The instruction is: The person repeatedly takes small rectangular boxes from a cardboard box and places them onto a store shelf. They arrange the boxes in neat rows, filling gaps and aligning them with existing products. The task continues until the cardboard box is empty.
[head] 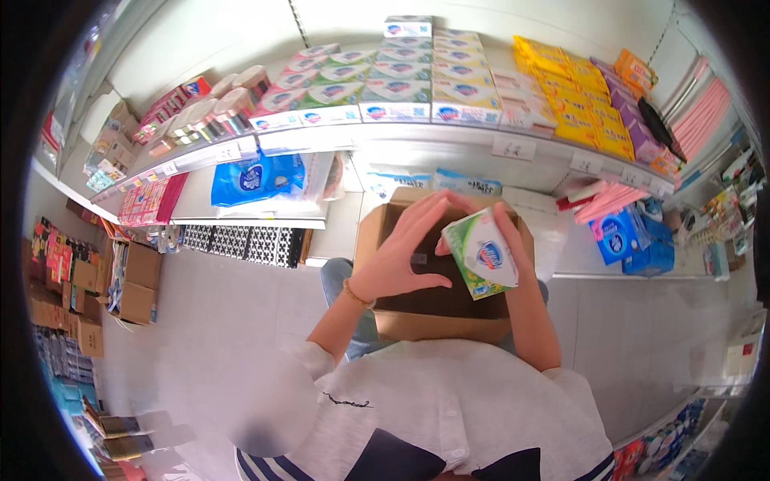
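My right hand (513,240) holds a white and green boxed bar of soap (483,255), tilted, with its printed face towards the camera. Beside it, my left hand (406,252) is spread with thumb and fingers apart, holding nothing; a bracelet is on that wrist. Both hands are above a cardboard box (442,327) with raised flaps, which stands between my knees. The box's inside is dark, and the hands and the soap hide part of it.
In front runs a shelf (391,133) with stacked soap boxes (397,90), yellow packets (577,102) and price tags. Below it lie blue packs (255,177) and blue-wrapped packages (619,234). More cartons (135,282) stand at the left, and another stocked shelf (674,433) is at the lower right.
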The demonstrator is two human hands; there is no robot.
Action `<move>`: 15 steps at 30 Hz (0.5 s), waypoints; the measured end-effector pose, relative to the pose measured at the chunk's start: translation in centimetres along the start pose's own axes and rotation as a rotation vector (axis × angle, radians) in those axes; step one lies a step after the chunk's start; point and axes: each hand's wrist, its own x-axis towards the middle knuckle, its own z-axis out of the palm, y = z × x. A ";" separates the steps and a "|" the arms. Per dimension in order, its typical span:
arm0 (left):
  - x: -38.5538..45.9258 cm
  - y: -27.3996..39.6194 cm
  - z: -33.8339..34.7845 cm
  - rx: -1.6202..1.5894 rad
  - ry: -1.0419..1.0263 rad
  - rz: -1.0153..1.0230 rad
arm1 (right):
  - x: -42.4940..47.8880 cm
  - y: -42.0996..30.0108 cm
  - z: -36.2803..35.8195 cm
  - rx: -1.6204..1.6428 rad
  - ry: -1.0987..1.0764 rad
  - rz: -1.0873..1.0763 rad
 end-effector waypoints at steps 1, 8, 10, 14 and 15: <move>0.6 0.6 -0.5 0.001 -0.005 -0.004 | 0.5 -0.2 0.8 -0.033 0.056 0.085; 1.4 0.4 -3.7 0.248 0.159 0.069 | 7.0 -2.8 4.6 -0.254 -0.085 0.204; 1.5 0.8 -4.7 0.257 0.264 0.096 | 8.1 -3.8 6.5 -0.427 -0.064 0.263; 1.3 0.6 -6.7 0.201 0.408 0.071 | 11.0 -5.8 6.4 -0.682 -0.054 0.254; 1.3 0.7 -7.4 0.238 0.476 0.064 | 11.3 -6.8 6.9 -0.817 -0.105 0.115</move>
